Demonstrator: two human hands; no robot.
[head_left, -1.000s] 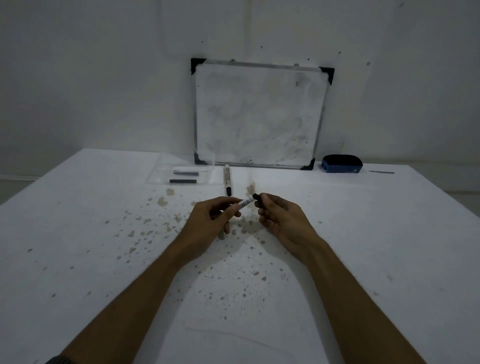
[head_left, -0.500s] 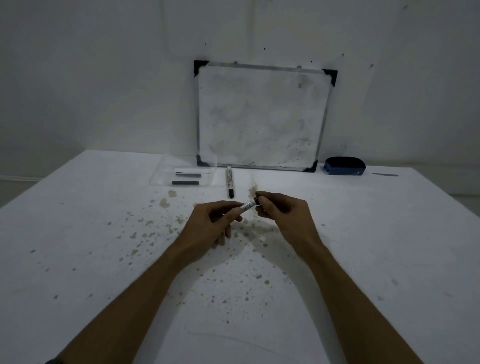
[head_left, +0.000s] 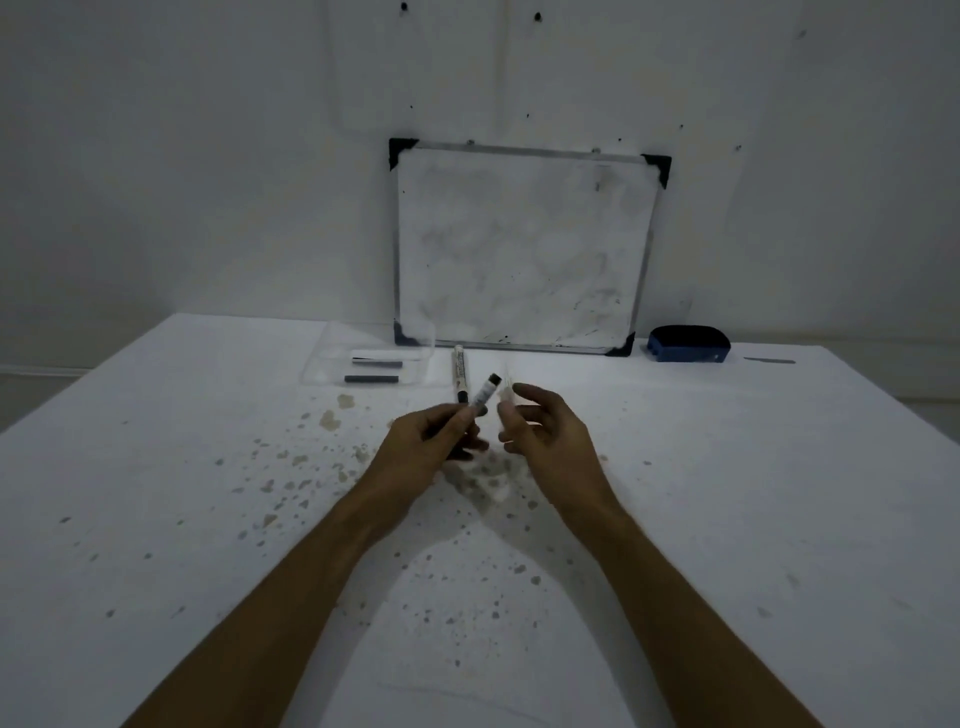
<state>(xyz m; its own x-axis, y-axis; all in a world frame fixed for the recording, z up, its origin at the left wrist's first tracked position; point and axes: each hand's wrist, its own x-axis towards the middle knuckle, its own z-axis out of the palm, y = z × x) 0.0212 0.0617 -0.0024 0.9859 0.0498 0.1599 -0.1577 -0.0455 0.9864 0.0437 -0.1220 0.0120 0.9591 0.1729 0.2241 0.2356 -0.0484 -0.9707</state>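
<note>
My left hand (head_left: 431, 441) grips a white marker (head_left: 483, 393) by its lower barrel; the marker's dark end points up and to the right. My right hand (head_left: 545, 431) hovers just right of that end with its fingers loosely curled, holding nothing I can make out and not touching the marker. Both hands are above the middle of the white, speckled table (head_left: 727, 493). A small whiteboard (head_left: 519, 244) with smudges leans against the wall at the back.
A second marker (head_left: 460, 371) lies on the table just beyond my left hand. A clear tray (head_left: 332, 364) with two dark sticks (head_left: 373, 380) sits at the back left. A blue eraser (head_left: 687, 343) rests right of the whiteboard.
My right hand pinched the marker's dark end half a second ago and has now let go and drawn slightly right. The marker has tilted more upright in my left hand.
</note>
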